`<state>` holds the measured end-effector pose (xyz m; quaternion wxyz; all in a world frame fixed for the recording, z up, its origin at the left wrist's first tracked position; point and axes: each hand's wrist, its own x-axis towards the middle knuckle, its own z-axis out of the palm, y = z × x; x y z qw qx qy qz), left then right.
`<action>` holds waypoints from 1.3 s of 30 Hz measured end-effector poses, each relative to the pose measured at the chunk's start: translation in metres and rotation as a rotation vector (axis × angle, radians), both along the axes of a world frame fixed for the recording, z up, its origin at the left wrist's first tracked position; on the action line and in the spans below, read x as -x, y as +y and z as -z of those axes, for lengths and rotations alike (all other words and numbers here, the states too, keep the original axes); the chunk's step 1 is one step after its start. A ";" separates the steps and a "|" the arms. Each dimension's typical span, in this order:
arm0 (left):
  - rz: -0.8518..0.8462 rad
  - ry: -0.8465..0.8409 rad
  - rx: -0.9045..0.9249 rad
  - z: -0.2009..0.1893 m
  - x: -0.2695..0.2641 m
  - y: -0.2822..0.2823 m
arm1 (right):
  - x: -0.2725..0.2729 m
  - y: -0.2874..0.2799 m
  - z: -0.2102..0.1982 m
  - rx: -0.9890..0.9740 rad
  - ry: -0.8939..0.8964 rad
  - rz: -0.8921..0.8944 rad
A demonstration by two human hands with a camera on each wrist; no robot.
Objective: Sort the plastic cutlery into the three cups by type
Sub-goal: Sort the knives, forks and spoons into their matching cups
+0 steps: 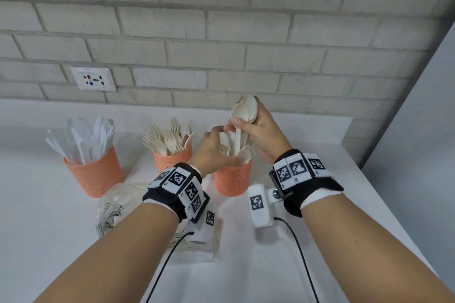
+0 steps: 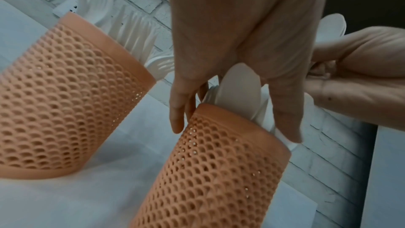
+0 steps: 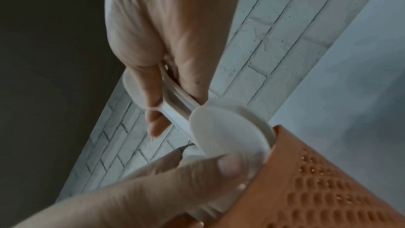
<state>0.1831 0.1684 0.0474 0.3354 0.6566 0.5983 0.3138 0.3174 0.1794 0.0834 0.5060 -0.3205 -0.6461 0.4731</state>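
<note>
Head view: right hand (image 1: pixel 258 135) grips smooth oval spoons (image 1: pixel 245 108) above perforated orange cup (image 1: pixel 232 179).

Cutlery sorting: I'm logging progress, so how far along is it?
Nearly done: knives and forks fill their cups. The right hand holds a spoon bundle over the spoon cup, which the left hand touches. No loose cutlery is visible.

The three cups (image 1: pixel 94 174) look like matt orange plastic, their walls pierced in a fine honeycomb mesh under a smooth solid rim. The spoons (image 1: pixel 245 109) and forks (image 1: pixel 170 135) are smooth cream plastic with a dull sheen (the knives (image 1: pixel 98 135) whiter, faintly translucent). The table (image 1: pixel 295 135) is smooth matt white; the wall (image 1: pixel 221 19) is rough painted brick.
</note>
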 end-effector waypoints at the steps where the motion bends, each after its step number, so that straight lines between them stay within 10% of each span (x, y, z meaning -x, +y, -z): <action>1: -0.001 -0.012 0.002 -0.001 0.000 0.000 | 0.000 0.000 -0.001 0.008 -0.098 -0.044; 9: 0.022 -0.046 0.018 -0.002 0.001 -0.001 | 0.000 0.004 0.008 -0.126 -0.162 0.286; 13: 0.024 0.010 -0.003 0.000 -0.001 0.001 | 0.000 -0.004 0.006 -0.241 -0.162 0.239; 22: 0.010 -0.007 0.040 0.000 -0.001 -0.001 | -0.009 0.005 0.006 0.181 0.154 0.134; 27: 0.030 -0.072 0.050 -0.002 0.002 -0.003 | -0.009 0.006 0.020 0.113 -0.207 0.099; 34: 0.052 -0.048 0.071 -0.004 0.003 -0.006 | -0.001 0.001 0.006 0.049 0.002 0.208; 39: 0.075 0.003 0.077 -0.006 0.001 -0.010 | 0.006 0.004 0.024 -0.122 -0.929 0.285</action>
